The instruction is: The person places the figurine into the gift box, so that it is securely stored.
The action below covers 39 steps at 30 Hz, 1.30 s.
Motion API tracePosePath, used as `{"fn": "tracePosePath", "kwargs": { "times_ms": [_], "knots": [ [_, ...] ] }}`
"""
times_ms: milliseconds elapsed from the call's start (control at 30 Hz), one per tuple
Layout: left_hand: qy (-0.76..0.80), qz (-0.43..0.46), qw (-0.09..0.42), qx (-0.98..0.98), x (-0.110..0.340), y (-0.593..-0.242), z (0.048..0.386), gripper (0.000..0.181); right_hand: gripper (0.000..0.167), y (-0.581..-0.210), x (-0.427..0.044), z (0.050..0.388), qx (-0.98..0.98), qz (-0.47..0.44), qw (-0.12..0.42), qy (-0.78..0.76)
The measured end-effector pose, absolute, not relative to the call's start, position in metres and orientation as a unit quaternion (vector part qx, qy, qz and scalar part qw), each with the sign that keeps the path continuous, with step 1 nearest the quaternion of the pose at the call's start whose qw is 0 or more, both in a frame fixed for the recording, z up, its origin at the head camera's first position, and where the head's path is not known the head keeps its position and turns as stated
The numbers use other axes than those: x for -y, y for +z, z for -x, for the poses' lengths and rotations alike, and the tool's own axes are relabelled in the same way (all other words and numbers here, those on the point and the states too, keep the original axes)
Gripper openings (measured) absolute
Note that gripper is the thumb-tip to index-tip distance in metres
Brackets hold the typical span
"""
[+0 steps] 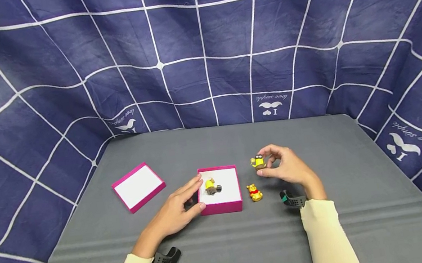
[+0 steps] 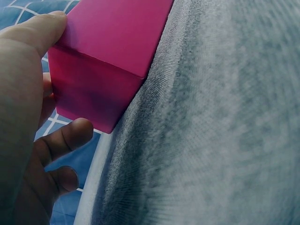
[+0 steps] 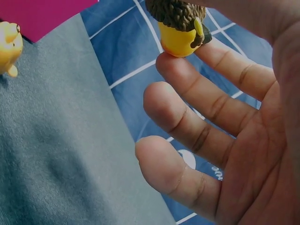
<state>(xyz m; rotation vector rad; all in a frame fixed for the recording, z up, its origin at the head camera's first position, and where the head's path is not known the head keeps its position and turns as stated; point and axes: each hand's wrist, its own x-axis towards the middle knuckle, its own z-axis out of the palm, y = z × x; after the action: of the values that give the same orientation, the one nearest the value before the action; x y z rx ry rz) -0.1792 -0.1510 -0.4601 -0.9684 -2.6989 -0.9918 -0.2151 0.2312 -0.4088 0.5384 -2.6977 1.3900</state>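
My right hand (image 1: pixel 287 166) pinches a small yellow minion figurine (image 1: pixel 259 162) with goggle eyes and a brown skirt, above the table. In the right wrist view the minion figurine (image 3: pixel 177 40) shows its rough brown part upward, with fingertips against its yellow part. My left hand (image 1: pixel 177 207) rests against the left side of an open magenta box (image 1: pixel 222 208), its thumb touching the box (image 2: pixel 108 42) in the left wrist view. Inside, a similar yellow-and-brown figurine (image 1: pixel 212 186) lies on the white bottom. A yellow bear figurine in red (image 1: pixel 254 192) is just right of the box.
The magenta lid (image 1: pixel 139 187), its white inside facing up, lies left of the box on the grey table (image 1: pixel 220 248). A blue curtain with white lines (image 1: pixel 227 74) hangs behind and at both sides. Dark bands (image 1: pixel 166 258) are on both wrists.
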Motion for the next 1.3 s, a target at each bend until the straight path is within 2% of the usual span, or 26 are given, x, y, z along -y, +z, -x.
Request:
{"fn": "tracePosePath", "kwargs": {
  "times_ms": [800, 1300],
  "knots": [
    [-0.323, 0.313, 0.045, 0.892, 0.152, -0.457, 0.178, 0.070, 0.045, -0.403, -0.206, 0.216, 0.860, -0.228, 0.081, 0.449],
    [-0.316, 0.315, 0.049, 0.894, 0.151, -0.457, 0.177, 0.070, 0.047, -0.404, -0.189, 0.215, 0.857, -0.248, 0.064, 0.448]
  ]
}}
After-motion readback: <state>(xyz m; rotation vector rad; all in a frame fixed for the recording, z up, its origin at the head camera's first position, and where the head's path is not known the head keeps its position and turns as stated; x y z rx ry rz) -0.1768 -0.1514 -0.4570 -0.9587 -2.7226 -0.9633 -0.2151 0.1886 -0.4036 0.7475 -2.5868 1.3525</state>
